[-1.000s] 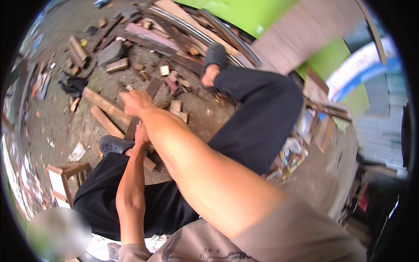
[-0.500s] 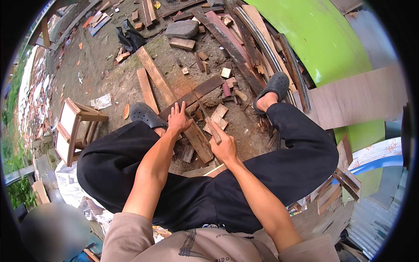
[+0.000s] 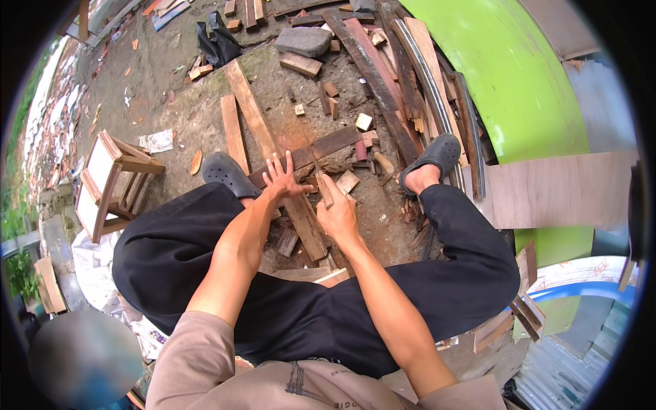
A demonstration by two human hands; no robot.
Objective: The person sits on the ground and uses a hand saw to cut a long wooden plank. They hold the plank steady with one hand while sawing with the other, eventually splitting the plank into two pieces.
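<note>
A dark wooden board [image 3: 333, 142] lies slantwise across a longer, lighter plank [image 3: 249, 102] on the ground between my feet. My left hand [image 3: 283, 183] rests flat where the two cross, fingers spread and thumb stretched to the right. Wrapped round the wooden handle of a handsaw [image 3: 324, 190] is my right hand [image 3: 337, 213], just on the near side of the dark board. The saw's thin blade points away from me and meets the board right of my left hand; its far end is hard to make out.
Wood offcuts [image 3: 347, 182] lie close by the board. Long timbers [image 3: 383, 89] are heaped at the far right, beside a green panel [image 3: 492, 75]. A grey stone [image 3: 304, 42] sits beyond. To the left stands a small wooden stool-like frame [image 3: 109, 178]. My clogs [image 3: 437, 154] flank the boards.
My right hand has pushed the saw forward, closer to the dark board, so less blade shows on the near side. My left thumb has spread wider. The whole view has shifted slightly.
</note>
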